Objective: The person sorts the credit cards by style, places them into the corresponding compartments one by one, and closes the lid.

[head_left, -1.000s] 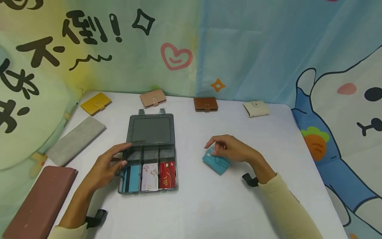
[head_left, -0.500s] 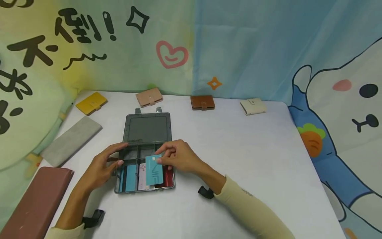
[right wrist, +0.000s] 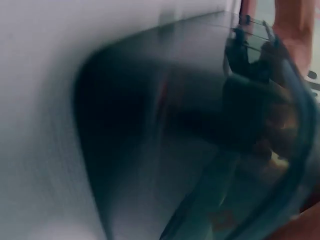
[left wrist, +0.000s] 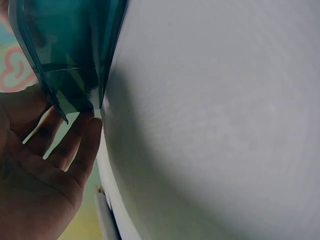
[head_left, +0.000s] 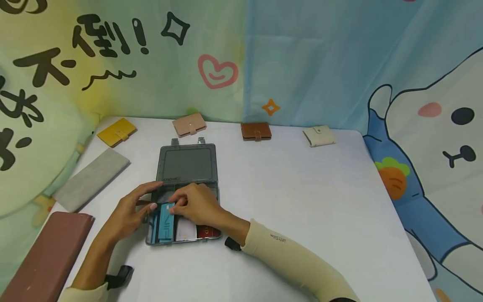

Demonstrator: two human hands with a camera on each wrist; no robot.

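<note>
A dark translucent storage box (head_left: 187, 162) lies with its lid folded back on the table. My right hand (head_left: 198, 204) pinches a light blue VIP card (head_left: 166, 225) by its upper end, over the lower left compartment. A white-pink card (head_left: 186, 230) sits in the middle compartment and a red card (head_left: 206, 231) in the right one, partly hidden by the right hand. My left hand (head_left: 126, 212) touches the box's left side with thumb and fingertips; the left wrist view shows its fingers (left wrist: 84, 145) nearly straight against the wall. The right wrist view is dark and blurred.
Along the back stand a yellow wallet (head_left: 117, 131), a pink one (head_left: 189, 124), a brown one (head_left: 256, 131) and a cream one (head_left: 319, 136). A long grey wallet (head_left: 92, 179) and a reddish-brown case (head_left: 53, 256) lie left. A printed curtain (head_left: 302, 63) hangs behind.
My right hand has carried the blue VIP card from the table on the right, leftward across the box to its left compartment. The left hand stays at the box's side.
</note>
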